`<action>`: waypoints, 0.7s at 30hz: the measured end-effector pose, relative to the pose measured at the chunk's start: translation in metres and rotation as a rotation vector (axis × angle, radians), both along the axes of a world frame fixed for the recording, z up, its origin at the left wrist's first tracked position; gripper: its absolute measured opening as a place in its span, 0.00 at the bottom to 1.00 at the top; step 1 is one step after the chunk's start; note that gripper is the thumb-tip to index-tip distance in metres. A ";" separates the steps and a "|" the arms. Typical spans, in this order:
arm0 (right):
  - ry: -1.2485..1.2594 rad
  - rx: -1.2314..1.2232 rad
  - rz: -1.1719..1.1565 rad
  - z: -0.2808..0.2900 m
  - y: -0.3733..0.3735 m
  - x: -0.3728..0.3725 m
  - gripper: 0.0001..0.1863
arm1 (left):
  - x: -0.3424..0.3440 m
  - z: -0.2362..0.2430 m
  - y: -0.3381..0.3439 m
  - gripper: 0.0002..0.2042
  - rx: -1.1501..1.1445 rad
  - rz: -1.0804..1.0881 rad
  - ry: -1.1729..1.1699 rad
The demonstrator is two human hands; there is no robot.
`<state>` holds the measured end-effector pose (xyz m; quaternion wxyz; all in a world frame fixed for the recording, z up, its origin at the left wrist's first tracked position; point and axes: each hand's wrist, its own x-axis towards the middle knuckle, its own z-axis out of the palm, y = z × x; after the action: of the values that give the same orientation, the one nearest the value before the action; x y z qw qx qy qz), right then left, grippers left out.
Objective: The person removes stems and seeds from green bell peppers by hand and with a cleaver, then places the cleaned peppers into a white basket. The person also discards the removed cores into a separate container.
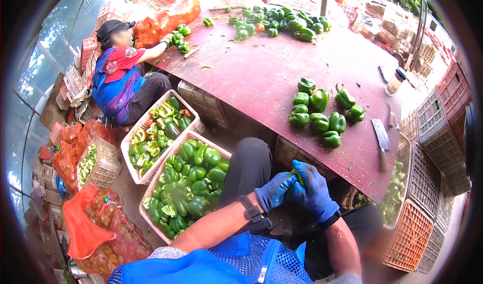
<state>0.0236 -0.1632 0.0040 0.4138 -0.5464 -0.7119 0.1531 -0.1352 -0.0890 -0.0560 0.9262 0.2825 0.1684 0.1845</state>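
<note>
In front of my lap, by the table's near edge, my blue-gloved left hand (276, 189) and blue-gloved right hand (318, 193) are closed together around a green bell pepper (298, 176). Only a small part of the pepper shows between the fingers. Several whole green bell peppers (319, 100) lie on the red table (241, 67) beyond my hands. To their right rests a cleaver (381, 135) with a wooden handle, nearest the table's right edge. A crate (141, 211) full of green peppers stands left of my knee.
A second crate (132, 168) holds cut peppers. Behind it a co-worker (118, 72) sits at the table beside more peppers. Red net bags (88, 223) lie at the left. A lidded bottle (396, 81) stands at the table's right corner; an orange crate (408, 236) is below.
</note>
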 end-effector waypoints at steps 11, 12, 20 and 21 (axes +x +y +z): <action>-0.026 -0.143 -0.048 0.007 -0.003 0.002 0.36 | 0.004 -0.001 -0.001 0.10 -0.156 -0.008 0.156; -0.021 -0.150 -0.063 0.002 -0.003 0.002 0.36 | 0.008 -0.002 -0.003 0.10 -0.211 -0.012 0.122; 0.025 -0.069 -0.090 -0.018 -0.003 0.008 0.32 | 0.018 -0.003 -0.009 0.11 -0.010 -0.082 0.074; 0.040 -0.058 -0.088 -0.018 -0.002 0.008 0.32 | 0.017 -0.007 -0.011 0.11 -0.028 -0.056 0.031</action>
<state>0.0320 -0.1653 -0.0145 0.4181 -0.5859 -0.6740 0.1661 -0.1177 -0.0996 -0.0635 0.9321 0.2770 0.1773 0.1518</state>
